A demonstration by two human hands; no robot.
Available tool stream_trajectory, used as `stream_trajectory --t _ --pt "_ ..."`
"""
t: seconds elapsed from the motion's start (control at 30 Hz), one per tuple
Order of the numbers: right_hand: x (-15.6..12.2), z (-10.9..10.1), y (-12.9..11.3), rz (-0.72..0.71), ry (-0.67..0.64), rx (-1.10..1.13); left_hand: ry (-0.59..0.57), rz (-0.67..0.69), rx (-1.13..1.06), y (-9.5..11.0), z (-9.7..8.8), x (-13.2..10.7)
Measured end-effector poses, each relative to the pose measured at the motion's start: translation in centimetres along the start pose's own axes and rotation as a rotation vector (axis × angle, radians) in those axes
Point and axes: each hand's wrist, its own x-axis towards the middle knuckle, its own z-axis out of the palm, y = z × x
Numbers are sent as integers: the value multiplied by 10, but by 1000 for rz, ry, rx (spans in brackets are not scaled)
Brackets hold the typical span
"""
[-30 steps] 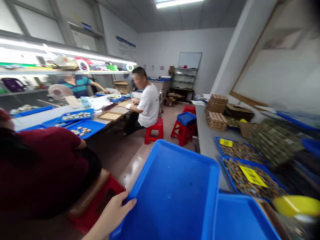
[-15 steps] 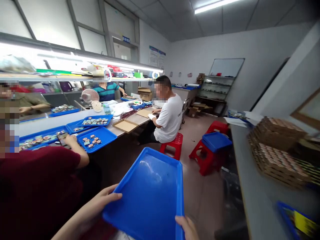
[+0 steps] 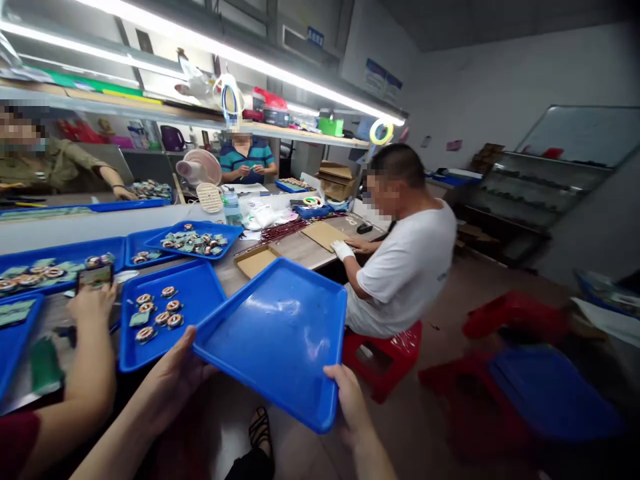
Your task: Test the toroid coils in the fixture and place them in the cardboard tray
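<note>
A shallow blue plastic tray with nothing in it is held up in front of me, tilted, near the bench edge. My left hand grips its left corner, thumb over the rim and fingers underneath. On the right side, my right hand pinches the rim near the lower corner, thumb on top. Just left of the held tray, another blue tray lies on the bench with several small round copper-coloured coil parts in it.
A co-worker in white sits on a red stool, one gloved hand on a cardboard sheet. At the left, another person's hand holds a phone. More part-filled trays line the bench. A blue tray rests on stools at right.
My view has swung left and nearer the bench. The held tray has turned and now lies beside the tray of coil parts; both hands still hold it.
</note>
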Motion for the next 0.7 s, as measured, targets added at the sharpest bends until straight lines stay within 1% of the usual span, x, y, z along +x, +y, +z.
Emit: stream_trajectory --t 0.1,0.17,0.23,0.3,0.33,0.4,0.53,0.6,0.7 --pt "89 32 -34 -5 31 -25 -10 38 -30 23 4 85" --pt "141 49 -54 19 51 -33 -5 41 -30 36 10 132" --pt "187 63 -69 65 89 -26 15 28 -35 46 17 171" --pt "228 75 -81 103 139 -34 33 14 -41 54 23 201" --pt "246 81 -86 113 153 -47 44 11 -44 57 26 212" --pt "281 93 -96 114 142 -66 75 17 -52 62 31 229" --pt "342 125 -119 100 46 -76 168 46 -86 70 37 248" --pt "370 145 -126 92 6 -88 230 59 -110 72 33 255" --pt "405 174 -127 69 -43 -89 337 55 -133 73 23 273"
